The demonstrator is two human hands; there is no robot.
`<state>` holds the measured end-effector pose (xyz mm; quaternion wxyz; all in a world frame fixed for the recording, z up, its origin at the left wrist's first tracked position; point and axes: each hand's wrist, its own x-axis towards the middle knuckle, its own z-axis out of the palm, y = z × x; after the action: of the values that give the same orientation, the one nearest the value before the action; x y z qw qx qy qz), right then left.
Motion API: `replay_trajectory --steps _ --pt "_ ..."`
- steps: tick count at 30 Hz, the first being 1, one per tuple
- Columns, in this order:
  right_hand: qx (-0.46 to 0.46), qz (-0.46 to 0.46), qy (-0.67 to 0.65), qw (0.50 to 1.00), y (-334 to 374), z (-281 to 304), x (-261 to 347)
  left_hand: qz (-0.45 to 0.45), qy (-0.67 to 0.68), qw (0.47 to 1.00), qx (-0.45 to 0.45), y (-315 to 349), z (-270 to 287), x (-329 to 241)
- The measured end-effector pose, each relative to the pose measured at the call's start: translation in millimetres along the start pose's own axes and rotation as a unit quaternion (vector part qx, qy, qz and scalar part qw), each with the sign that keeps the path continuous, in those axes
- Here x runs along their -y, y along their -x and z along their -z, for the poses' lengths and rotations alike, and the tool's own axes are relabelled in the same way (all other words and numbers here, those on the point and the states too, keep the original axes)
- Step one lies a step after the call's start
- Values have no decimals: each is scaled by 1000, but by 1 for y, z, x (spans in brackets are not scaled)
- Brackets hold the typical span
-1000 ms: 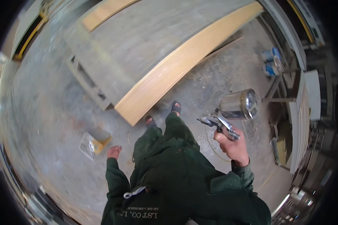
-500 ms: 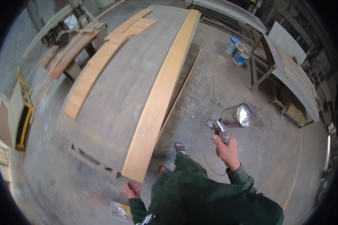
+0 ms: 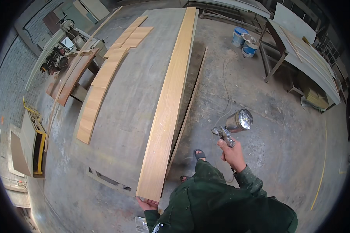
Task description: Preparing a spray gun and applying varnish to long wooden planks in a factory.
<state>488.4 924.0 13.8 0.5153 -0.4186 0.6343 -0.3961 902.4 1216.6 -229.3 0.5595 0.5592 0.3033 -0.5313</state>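
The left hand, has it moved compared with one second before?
Yes. The left hand hung free beside the body earlier; now it touches the near end of the long wooden board on the table.

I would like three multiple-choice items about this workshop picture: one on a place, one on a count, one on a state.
1. Where does the long wooden plank lie?
A. On the grey work table
B. On the floor beside the buckets
C. Leaning against the wall

2. How many buckets stand together on the floor at the top of the view?
A. One
B. Two
C. Four

3. What is the right hand doing?
A. Hanging empty
B. Resting flat on the plank
C. Gripping a spray gun with a shiny metal cup

Answers:
1. A, the plank runs along the right edge of the work table.
2. B, two buckets stand side by side.
3. C, the fingers close around the handle of the spray gun, while the left hand touches the plank's near end.
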Motion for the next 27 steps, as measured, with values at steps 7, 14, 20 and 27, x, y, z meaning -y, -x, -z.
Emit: replay_trajectory --steps 7,14,20,27 --pt "17 -26 -20 999 -46 -2 5 -114 172 974 96 37 -53 11" --pt "39 -44 -5 998 -98 2 14 -187 161 962 117 24 -74 3" --pt "78 -34 8 996 -140 0 45 -240 196 945 100 -17 -114 33" --pt "79 -30 10 996 -180 20 60 -159 120 952 232 32 -319 23"
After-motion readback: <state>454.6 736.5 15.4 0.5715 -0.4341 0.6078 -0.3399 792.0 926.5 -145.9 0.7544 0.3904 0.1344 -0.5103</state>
